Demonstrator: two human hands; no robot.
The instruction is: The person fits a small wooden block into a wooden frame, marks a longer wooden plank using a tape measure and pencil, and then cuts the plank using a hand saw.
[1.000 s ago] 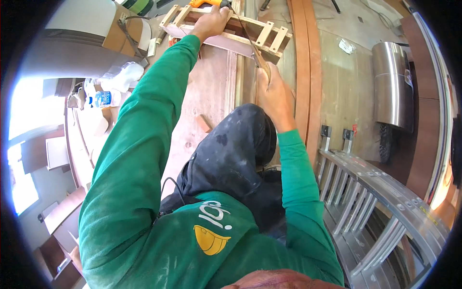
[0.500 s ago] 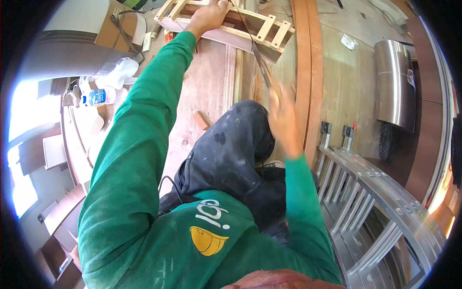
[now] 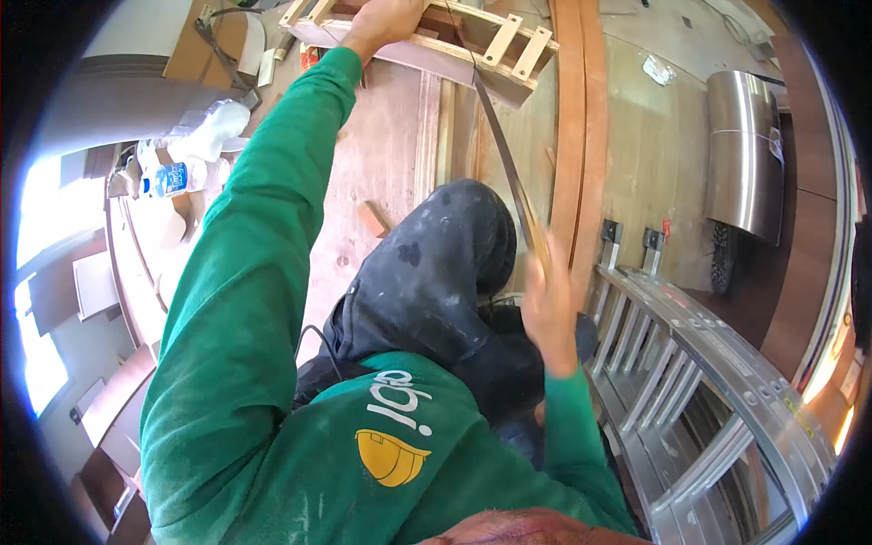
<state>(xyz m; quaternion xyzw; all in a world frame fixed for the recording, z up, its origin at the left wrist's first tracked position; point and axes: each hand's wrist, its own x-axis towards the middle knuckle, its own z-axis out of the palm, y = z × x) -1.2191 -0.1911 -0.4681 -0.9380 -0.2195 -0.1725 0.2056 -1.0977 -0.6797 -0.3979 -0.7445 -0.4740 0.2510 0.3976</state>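
My right hand (image 3: 551, 313) is closed round the wooden handle of a handsaw (image 3: 505, 150), low beside my bent right knee. The saw's long narrow dark blade slants up and away to the near edge of a wooden box frame (image 3: 434, 56). This frame is long and pale, with short light slats across its top at both ends, and it lies on boards at the far side. My left hand (image 3: 389, 20) grips the top of the frame left of the blade, arm stretched out. The tips of its fingers are partly cut off by the picture's upper edge.
A small wood offcut (image 3: 372, 219) lies on the pinkish board left of my knee. An aluminium ladder (image 3: 718, 363) stands close on my right, with long brown boards (image 3: 581, 136) and a steel cylinder (image 3: 745, 154) beyond. A water bottle (image 3: 168, 180) is at the left.
My right hand has drawn the saw back toward me, and more of the blade shows. My left hand stays on the frame, which sits slightly differently in view.
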